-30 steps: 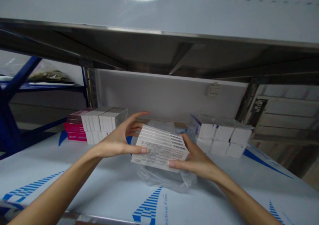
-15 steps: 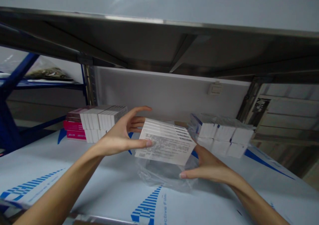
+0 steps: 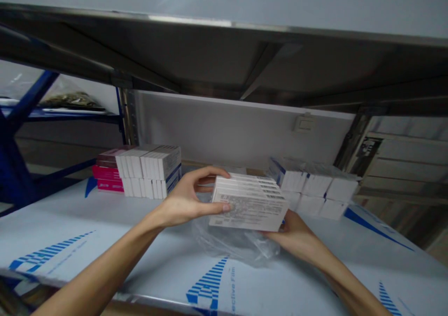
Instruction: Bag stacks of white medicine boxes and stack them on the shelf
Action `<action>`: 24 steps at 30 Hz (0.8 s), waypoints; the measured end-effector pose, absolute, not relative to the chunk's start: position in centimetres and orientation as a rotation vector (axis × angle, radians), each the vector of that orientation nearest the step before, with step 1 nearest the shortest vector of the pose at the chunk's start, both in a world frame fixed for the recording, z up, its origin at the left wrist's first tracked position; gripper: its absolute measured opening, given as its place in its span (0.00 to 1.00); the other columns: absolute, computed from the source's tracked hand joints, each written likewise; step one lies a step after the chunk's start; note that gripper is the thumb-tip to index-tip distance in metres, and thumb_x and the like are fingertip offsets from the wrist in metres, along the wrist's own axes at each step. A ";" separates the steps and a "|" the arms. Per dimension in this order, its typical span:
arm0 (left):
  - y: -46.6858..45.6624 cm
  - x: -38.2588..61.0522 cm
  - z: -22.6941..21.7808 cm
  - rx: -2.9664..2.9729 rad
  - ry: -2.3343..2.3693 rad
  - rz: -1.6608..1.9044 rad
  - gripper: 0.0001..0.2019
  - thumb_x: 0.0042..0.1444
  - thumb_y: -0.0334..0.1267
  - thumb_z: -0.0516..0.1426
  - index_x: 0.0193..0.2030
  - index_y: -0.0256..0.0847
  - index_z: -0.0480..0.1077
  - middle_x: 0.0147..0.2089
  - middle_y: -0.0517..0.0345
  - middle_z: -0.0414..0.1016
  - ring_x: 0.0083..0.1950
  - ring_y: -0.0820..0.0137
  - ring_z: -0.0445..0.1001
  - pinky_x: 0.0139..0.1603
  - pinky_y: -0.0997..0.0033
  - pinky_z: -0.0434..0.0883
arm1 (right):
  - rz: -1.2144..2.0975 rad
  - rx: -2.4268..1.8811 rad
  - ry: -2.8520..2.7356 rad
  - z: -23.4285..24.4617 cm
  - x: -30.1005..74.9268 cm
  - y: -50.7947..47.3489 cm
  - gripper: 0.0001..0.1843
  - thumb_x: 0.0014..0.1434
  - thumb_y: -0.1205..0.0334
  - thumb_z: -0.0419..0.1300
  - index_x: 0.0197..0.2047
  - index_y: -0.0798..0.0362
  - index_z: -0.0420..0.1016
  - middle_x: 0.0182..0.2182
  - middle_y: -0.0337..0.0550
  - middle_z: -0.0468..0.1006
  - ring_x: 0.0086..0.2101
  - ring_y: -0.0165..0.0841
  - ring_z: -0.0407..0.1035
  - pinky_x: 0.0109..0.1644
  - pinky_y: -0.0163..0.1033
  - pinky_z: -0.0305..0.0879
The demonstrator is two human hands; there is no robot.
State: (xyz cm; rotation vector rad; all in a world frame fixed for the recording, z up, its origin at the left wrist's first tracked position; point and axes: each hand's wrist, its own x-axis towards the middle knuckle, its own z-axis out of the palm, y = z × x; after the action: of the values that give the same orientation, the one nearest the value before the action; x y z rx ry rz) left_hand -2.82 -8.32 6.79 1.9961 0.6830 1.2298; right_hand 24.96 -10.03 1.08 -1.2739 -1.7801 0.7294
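Shelf (image 3: 70,218): flat, covered in pale protective film printed with blue marks, and running from the near edge to a back panel.

Left hand (image 3: 187,199): closed in a grip on the left end of the held stack, thumb across the printed front face, fingers curled behind.

Right hand (image 3: 292,234): under the lower right corner of the held stack, with its fingers hidden beneath; whether it grips or only supports, I cannot tell.

Held stack of white cartons (image 3: 250,203): lifted between both hands, tilted, its long axis running left to right across the shelf. Its barcoded edges face up, and the left hand is nearer its middle.

Clear plastic bag (image 3: 234,243): crumpled on the shelf just below the held stack.

Pink boxes (image 3: 107,178): left of the held stack, well apart from it, behind the left hand.

White boxes (image 3: 147,171): stacked just right of the pink boxes and touching them.

Wrapped white boxes (image 3: 313,190): right of the held stack, just beside it.

Back panel (image 3: 227,129): white, behind the held stack.

Blue metal rack (image 3: 31,92): far left, beyond the shelf.
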 end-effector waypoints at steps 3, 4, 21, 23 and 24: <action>-7.7 -2.2 5.4 1.880 0.622 1.199 0.26 0.45 0.40 0.72 0.51 0.41 0.72 0.52 0.51 0.77 0.51 0.61 0.78 0.56 0.54 0.75 | 0.806 -1.212 -1.804 1.1 25.2 -10.7 0.31 0.45 0.58 0.70 0.54 0.49 0.74 0.53 0.51 0.81 0.51 0.49 0.76 0.62 0.61 0.69; -7.5 -2.2 4.9 1.846 0.603 1.192 0.26 0.46 0.40 0.72 0.52 0.42 0.72 0.52 0.51 0.77 0.52 0.62 0.78 0.56 0.54 0.75 | 0.804 -1.207 -1.800 1.1 25.2 -10.9 0.32 0.46 0.57 0.70 0.56 0.49 0.73 0.54 0.51 0.80 0.52 0.49 0.76 0.63 0.61 0.68; -6.2 -2.4 4.2 1.608 0.445 1.235 0.23 0.49 0.40 0.70 0.51 0.43 0.71 0.50 0.54 0.74 0.51 0.65 0.74 0.54 0.62 0.70 | 0.202 -1.532 -1.855 -0.4 22.7 -12.7 0.28 0.58 0.57 0.49 0.57 0.56 0.77 0.58 0.58 0.77 0.59 0.52 0.70 0.65 0.55 0.65; -6.2 -2.2 3.7 1.624 0.430 1.169 0.24 0.48 0.38 0.71 0.51 0.43 0.71 0.50 0.55 0.73 0.52 0.65 0.73 0.55 0.61 0.69 | 0.274 -1.535 -1.792 -0.4 23.3 -12.5 0.27 0.59 0.56 0.45 0.49 0.57 0.80 0.49 0.58 0.83 0.53 0.51 0.76 0.60 0.54 0.70; -6.3 -2.1 3.4 1.629 0.430 1.139 0.25 0.48 0.37 0.71 0.52 0.43 0.70 0.50 0.55 0.73 0.53 0.65 0.72 0.55 0.61 0.69 | 0.307 -1.540 -1.753 -0.6 23.7 -12.3 0.27 0.59 0.55 0.45 0.47 0.57 0.81 0.46 0.58 0.83 0.50 0.51 0.77 0.57 0.53 0.71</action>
State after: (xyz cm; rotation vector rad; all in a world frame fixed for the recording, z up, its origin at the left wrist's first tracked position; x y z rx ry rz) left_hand -2.11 -6.26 3.38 1.6286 0.4298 1.1389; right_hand 23.70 -12.30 -0.55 -1.5403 -1.7529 0.3069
